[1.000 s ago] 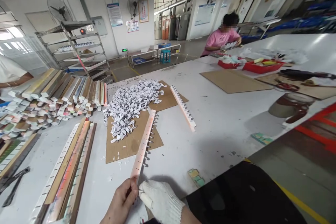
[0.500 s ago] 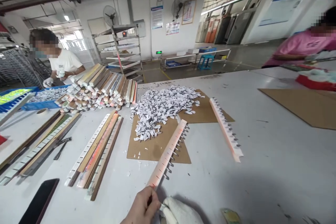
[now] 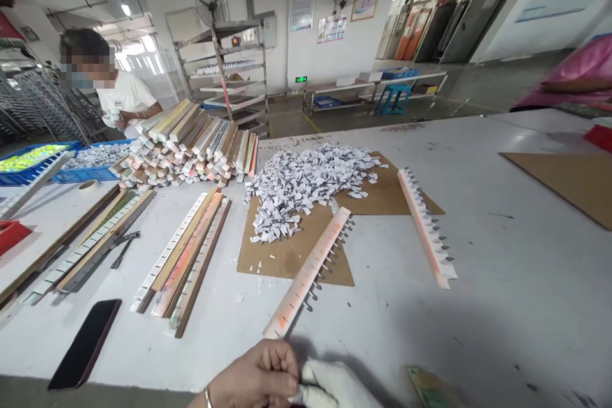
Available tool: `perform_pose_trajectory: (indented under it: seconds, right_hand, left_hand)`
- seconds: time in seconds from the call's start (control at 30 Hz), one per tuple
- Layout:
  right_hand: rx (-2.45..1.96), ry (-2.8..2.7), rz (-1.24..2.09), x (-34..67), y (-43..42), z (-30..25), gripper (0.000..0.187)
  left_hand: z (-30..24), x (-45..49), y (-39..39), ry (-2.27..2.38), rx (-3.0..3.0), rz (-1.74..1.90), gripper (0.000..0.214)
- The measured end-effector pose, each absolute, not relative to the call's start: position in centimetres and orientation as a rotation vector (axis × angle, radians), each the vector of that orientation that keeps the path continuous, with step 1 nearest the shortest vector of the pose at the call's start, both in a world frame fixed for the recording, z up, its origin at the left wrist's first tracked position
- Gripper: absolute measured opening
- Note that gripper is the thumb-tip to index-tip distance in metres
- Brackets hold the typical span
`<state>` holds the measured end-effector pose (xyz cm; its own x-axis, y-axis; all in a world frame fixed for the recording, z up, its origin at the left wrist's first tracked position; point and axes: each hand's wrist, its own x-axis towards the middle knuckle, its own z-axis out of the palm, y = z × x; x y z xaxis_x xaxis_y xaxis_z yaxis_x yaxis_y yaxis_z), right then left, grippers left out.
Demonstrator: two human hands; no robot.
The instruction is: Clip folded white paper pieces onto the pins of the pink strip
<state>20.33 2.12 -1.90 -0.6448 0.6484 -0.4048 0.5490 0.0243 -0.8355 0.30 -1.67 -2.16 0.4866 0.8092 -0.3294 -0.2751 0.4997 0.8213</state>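
Observation:
My bare left hand [image 3: 262,375], with a bracelet at the wrist, is closed in a pinch at the bottom middle. Against it is my right hand [image 3: 335,384] in a white glove, its thumb and fingers pressed together. A small pale piece [image 3: 297,394] shows between the fingertips of both; most of it is hidden. Just beyond the hands lies a white and orange slotted strip [image 3: 308,274], with small dark-shadowed pieces sticking out along its right side. Further off, a heap of small white and grey pieces [image 3: 310,182] rests on cardboard [image 3: 268,261].
A second slotted strip [image 3: 425,226] lies to the right. On the left are strips and wooden bars [image 3: 184,261], a phone [image 3: 86,344] and a stacked pile of bars [image 3: 191,146]. A co-worker [image 3: 127,95] stands behind blue trays [image 3: 95,172]; another person's pink sleeve [image 3: 574,73] shows right.
The view has shifted, so the scene sits further right and higher. My left hand has come off the near end of the strip and now pinches beside the gloved hand.

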Motion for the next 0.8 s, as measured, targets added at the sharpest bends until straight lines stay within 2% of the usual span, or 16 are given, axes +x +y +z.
perform_pose_trajectory:
  seconds: [0.07,0.1,0.23,0.3,0.47,0.63,0.8]
  right_hand:
    - [-1.287,-2.018,1.882,20.5,2.2,-1.1,0.02]
    - [-1.311,-2.011,1.834,20.5,2.4,-0.9,0.023]
    - [-1.307,-2.292,1.199,20.0,3.2,-1.8,0.033]
    - [-1.344,-2.382,1.056,19.8,3.2,-2.7,0.033]
    - [-1.41,-2.606,0.931,20.2,3.8,-3.6,0.028]
    - [-1.787,-2.544,0.821,19.3,6.0,-2.6,0.026]
    - [-1.91,-2.456,0.769,16.9,6.9,-1.8,0.023]
  left_hand:
    - [-2.1,0.8,-1.6,0.798,0.713,0.846,0.048]
    - [-1.9,1.1,-1.5,0.886,0.76,0.905,0.046]
    - [-1.0,2.4,-1.2,1.424,1.309,0.958,0.032]
    - [-1.0,2.9,-1.3,1.54,1.521,0.889,0.029]
    - [-2.6,2.9,0.0,1.6,1.761,0.674,0.021]
    - [-4.2,1.9,5.4,1.945,2.023,0.549,0.02]
    - [-5.6,0.2,8.1,1.843,1.995,0.594,0.019]
